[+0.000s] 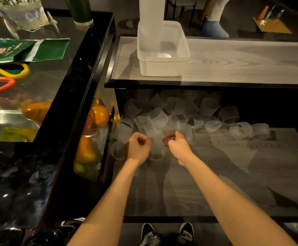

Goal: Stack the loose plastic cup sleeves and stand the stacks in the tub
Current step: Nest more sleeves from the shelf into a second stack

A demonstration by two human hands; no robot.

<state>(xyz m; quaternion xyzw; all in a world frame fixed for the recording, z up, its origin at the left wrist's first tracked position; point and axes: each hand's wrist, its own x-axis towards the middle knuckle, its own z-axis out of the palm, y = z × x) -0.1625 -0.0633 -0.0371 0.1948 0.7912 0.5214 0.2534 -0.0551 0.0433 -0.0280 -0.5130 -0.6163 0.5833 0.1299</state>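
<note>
**A:** Where do the hands sit?

**B:** Both are low over the grey wood-grain lower surface (215, 174), close together. The left hand (138, 147) has its fingers curled in on the left edge of a held sleeve (155, 148). The right hand (176, 142) is curled the same way on the right edge. So both hands grip that clear ribbed piece between them.

**A:** Is it 1 sleeve or several nested?

**B:** I cannot tell; it is translucent and blurred.

**A:** And the others?

**B:** The loose sleeves (175, 105) lie in a jumbled heap along the back of the lower surface, partly under the edge of the raised surface (242, 57). Some lie on their sides and some are tipped. A few reach right up to the hands.

**A:** The tub?

**B:** The tub (162, 69) is pale and square, and it stands on the raised surface, well apart from the hands. A tall white column (151, 9) stands upright in its far left corner and runs out of the top of the view.

**A:** Anything else?

**B:** A glass case (84, 103) with orange and yellow things inside stands just left of the heap. 2 dark shoes (148, 229) show at the bottom.
</note>
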